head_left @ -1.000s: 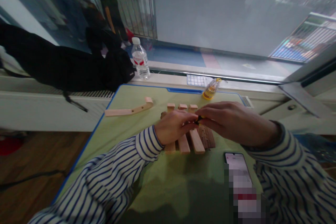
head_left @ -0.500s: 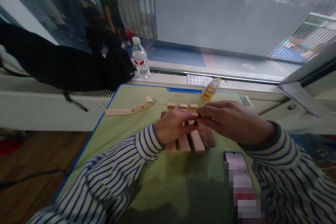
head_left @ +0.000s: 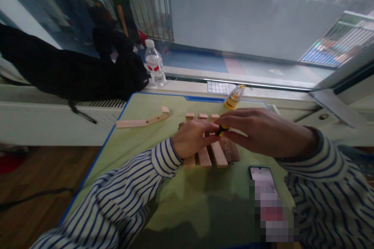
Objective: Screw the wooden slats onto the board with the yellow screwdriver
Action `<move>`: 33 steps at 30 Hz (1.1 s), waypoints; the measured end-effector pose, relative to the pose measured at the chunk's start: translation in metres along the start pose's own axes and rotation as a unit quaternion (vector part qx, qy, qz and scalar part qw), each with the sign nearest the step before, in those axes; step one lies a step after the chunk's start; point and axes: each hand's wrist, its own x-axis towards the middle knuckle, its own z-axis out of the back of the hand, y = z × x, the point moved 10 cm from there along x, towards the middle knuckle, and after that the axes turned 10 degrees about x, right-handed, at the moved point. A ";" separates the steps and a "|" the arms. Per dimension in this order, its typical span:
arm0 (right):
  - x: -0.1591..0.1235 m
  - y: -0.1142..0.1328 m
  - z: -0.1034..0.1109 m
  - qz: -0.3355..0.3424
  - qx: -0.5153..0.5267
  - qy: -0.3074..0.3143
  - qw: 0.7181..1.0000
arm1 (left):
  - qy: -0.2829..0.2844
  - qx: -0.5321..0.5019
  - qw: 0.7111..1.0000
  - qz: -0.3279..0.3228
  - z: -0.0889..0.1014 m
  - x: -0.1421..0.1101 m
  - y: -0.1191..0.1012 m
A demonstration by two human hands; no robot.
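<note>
At 3 o'clock from left hand (head_left: pixel 191 138) fingertips: one black-yellow tool (head_left: pixel 222 129), pinched in right hand (head_left: pixel 255 127) fingertips. Left grip: can't tell. Around 7 o'clock from tool: three wooden strips (head_left: pixel 205 158).

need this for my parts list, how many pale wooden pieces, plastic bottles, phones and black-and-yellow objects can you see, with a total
Long pale wooden pieces: 4 (one apart; three side by side, partly covered, each counted as whole)
Clear plastic bottles: 2 (white-capped, yellow-capped)
Dark-edged phone: 1
Small black-and-yellow object: 1
Total: 8
</note>
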 end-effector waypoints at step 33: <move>-0.004 -0.013 0.000 -0.037 -0.005 -0.010 0.999 | -0.002 0.019 0.999 -0.036 0.003 0.004 -0.011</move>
